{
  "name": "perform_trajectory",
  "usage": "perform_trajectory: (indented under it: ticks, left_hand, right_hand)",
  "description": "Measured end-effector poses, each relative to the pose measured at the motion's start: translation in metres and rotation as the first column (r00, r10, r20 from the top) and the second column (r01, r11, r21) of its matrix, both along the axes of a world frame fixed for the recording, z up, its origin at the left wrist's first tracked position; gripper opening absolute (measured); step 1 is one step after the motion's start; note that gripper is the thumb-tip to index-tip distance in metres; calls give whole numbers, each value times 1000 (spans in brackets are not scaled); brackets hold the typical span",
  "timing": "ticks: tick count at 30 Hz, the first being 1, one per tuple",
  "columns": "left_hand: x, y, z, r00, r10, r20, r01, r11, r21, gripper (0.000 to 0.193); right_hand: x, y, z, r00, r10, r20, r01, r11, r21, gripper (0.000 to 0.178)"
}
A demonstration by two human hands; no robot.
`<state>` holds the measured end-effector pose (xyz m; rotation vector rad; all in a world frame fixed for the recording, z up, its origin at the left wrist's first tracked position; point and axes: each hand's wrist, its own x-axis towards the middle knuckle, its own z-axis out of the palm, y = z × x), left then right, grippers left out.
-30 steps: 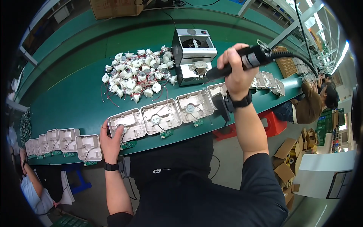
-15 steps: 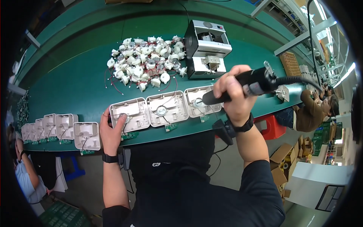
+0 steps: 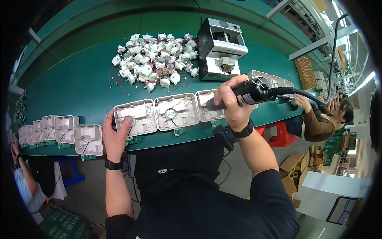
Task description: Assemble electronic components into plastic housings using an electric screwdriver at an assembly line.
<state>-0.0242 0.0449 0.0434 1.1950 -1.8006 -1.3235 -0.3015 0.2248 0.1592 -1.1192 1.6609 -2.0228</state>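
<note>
My right hand [image 3: 234, 104] is wrapped round a black electric screwdriver [image 3: 251, 92], its cable running off to the right. The tool is tilted above a white plastic housing [image 3: 203, 95], hiding part of it; the bit's tip cannot be seen. My left hand [image 3: 115, 137] grips the left wall of another white housing [image 3: 142, 109], thumb inside on a small round metal-looking part [image 3: 129, 119]. Between these two stands a middle housing [image 3: 185, 105] with a round silver disc [image 3: 170, 114] in it. Small green circuit boards [image 3: 180, 132] hang on wires at the housings' near edges.
Behind the housings lies a heap of white round parts with red wires [image 3: 153, 61]. A black-and-silver machine [image 3: 223, 49] stands right of it. More housings line the table at left [image 3: 88, 139] and far right [image 3: 260, 75]. Co-workers sit on both sides; a red stool [image 3: 280, 135] is at right.
My right hand has moved slightly left with the screwdriver, which now points more sideways. My left hand keeps its grip. The co-worker at right has stretched an arm toward the table.
</note>
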Motion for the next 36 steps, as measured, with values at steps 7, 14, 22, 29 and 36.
perform_trajectory:
  ticks: [7, 14, 22, 29, 36]
  left_hand:
    - [-1, -3, -5, 1000, -6, -4, 6, 1000, -27, 58]
    - [-2, -1, -6, 1000, 12, -13, -11, 1000, 9, 59]
    - [-1, 1, -2, 1000, 15, 24, -15, 1000, 18, 60]
    - [-3, 3, 1, 998, 0, 58, 1, 1000, -27, 61]
    - [-8, 5, 8, 996, 18, 85, -15, 999, -31, 60]
  right_hand:
    - [-6, -1, 8, 1000, 3, -11, -3, 999, -34, 19]
    - [-68, -14, 60, 982, -149, -119, 109, 950, -293, 13]
    - [-84, -31, 63, 956, -253, -151, 240, 966, -94, 10]
    - [10, -8, 43, 987, 110, 114, -89, 980, -177, 17]
    - [41, -32, 13, 980, 197, 12, -197, 980, -6, 23]
